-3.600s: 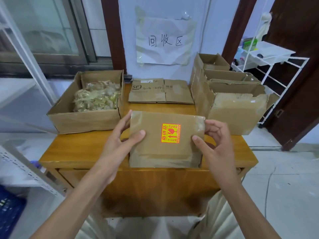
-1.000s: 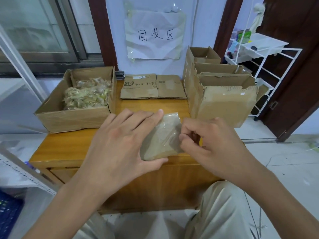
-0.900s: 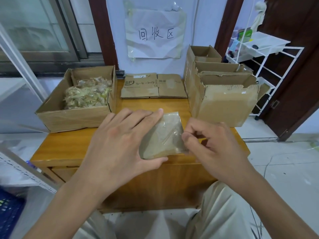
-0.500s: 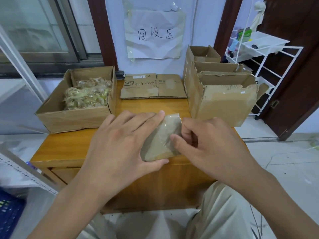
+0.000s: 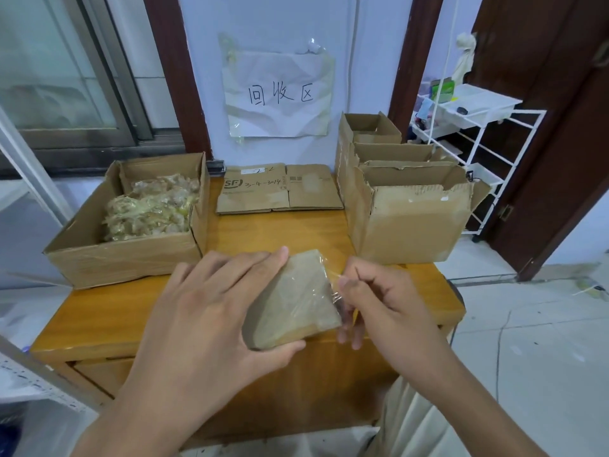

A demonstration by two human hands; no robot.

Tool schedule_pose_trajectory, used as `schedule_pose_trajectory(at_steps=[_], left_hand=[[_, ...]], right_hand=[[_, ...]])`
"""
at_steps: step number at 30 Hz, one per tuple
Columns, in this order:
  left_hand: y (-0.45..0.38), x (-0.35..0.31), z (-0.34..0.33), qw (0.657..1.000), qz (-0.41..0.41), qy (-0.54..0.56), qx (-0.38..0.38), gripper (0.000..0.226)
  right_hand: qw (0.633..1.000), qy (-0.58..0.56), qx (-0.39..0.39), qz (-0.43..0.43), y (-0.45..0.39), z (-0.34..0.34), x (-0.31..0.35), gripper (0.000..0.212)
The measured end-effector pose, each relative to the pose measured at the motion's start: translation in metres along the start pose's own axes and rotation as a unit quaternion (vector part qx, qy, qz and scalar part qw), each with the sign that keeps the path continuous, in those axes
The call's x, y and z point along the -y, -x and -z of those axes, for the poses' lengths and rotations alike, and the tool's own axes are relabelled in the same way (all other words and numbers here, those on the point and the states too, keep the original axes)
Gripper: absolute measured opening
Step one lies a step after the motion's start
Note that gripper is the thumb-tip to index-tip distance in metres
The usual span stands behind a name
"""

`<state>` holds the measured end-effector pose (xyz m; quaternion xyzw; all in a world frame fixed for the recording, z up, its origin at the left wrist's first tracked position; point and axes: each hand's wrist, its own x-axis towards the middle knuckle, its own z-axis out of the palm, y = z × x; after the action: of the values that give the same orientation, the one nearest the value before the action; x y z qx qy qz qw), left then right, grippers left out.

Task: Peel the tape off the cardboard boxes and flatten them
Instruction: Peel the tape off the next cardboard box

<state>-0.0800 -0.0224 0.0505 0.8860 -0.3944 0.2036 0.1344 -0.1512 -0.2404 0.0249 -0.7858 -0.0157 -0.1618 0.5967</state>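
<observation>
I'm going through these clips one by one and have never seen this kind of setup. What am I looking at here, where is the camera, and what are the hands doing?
There is no machine here: a person wears one wide-angle camera on the head, looking down at their own two bare hands. The left hand grips a small cardboard box over the front of a wooden table. The right hand pinches a strip of clear tape at the box's right edge, where it looks partly lifted. On the table sit an open box of crumpled tape on the left, flattened cardboard at the back, and open empty boxes on the right. A handwritten paper sign hangs on the wall behind.
</observation>
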Motion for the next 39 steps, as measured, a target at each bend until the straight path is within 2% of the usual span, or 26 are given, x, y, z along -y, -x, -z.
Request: schedule_pose_trajectory(at_steps=[2, 4, 6, 9, 11, 14, 16, 18, 20, 22, 24, 26, 29, 33, 35, 37, 39], left_hand=[[0.0, -0.003, -0.001, 1.0, -0.004, 0.001, -0.005, 0.095], [-0.001, -0.006, 0.0, 1.0, -0.002, 0.007, 0.0, 0.094], [-0.001, -0.008, 0.003, 1.0, 0.0, 0.021, 0.007, 0.095], [0.003, -0.008, 0.008, 0.999, -0.006, 0.052, -0.012, 0.098], [0.008, -0.011, 0.011, 0.997, -0.002, 0.076, -0.031, 0.099], [0.014, -0.023, 0.012, 0.992, 0.034, 0.117, -0.013, 0.098], [0.017, -0.03, 0.01, 0.99, 0.046, 0.13, 0.025, 0.092], [0.018, -0.029, 0.013, 0.985, 0.049, 0.157, 0.051, 0.075], [0.014, -0.026, 0.018, 0.976, 0.077, 0.201, 0.042, 0.056], [0.006, -0.023, 0.02, 0.96, 0.113, 0.251, 0.059, 0.049], [-0.006, -0.021, 0.018, 0.966, 0.086, 0.233, 0.066, 0.048], [-0.016, -0.022, 0.016, 0.972, 0.067, 0.212, 0.072, 0.045], [-0.025, -0.022, 0.013, 0.967, 0.089, 0.234, 0.043, 0.038], [-0.034, -0.021, 0.014, 0.965, 0.11, 0.239, 0.001, 0.041], [-0.036, -0.018, 0.016, 0.964, 0.124, 0.237, -0.008, 0.042], [-0.036, -0.014, 0.018, 0.967, 0.132, 0.218, -0.009, 0.043], [-0.037, -0.009, 0.018, 0.982, 0.108, 0.152, -0.007, 0.043]], right_hand=[[0.995, 0.095, 0.012, 0.026, -0.005, 0.004, 0.008, 0.043], [0.968, 0.243, 0.013, 0.056, -0.009, 0.007, 0.016, 0.042], [0.956, 0.284, 0.029, 0.062, -0.014, 0.01, 0.023, 0.037], [0.991, 0.106, 0.085, 0.008, -0.013, 0.023, 0.028, 0.037], [0.995, -0.011, 0.097, -0.01, -0.006, 0.026, 0.028, 0.037], [0.994, -0.093, 0.048, -0.013, 0.004, 0.015, 0.016, 0.037], [0.995, -0.1, 0.023, -0.014, 0.009, 0.008, 0.009, 0.037], [0.997, -0.073, 0.041, -0.002, 0.01, 0.009, 0.004, 0.041], [0.995, -0.036, 0.088, 0.006, 0.009, 0.014, 0.004, 0.04], [0.992, -0.009, 0.121, 0.018, 0.006, 0.018, 0.008, 0.035], [0.989, 0.03, 0.139, 0.042, 0.001, 0.021, 0.015, 0.033], [0.978, 0.116, 0.147, 0.087, -0.005, 0.027, 0.021, 0.031], [0.947, 0.257, 0.122, 0.149, -0.015, 0.029, 0.028, 0.028], [0.928, 0.311, 0.066, 0.197, -0.022, 0.021, 0.035, 0.025], [0.905, 0.359, 0.046, 0.224, -0.022, 0.018, 0.036, 0.024], [0.875, 0.41, 0.039, 0.254, -0.021, 0.015, 0.035, 0.022], [0.859, 0.432, 0.029, 0.274, -0.021, 0.012, 0.033, 0.022]])
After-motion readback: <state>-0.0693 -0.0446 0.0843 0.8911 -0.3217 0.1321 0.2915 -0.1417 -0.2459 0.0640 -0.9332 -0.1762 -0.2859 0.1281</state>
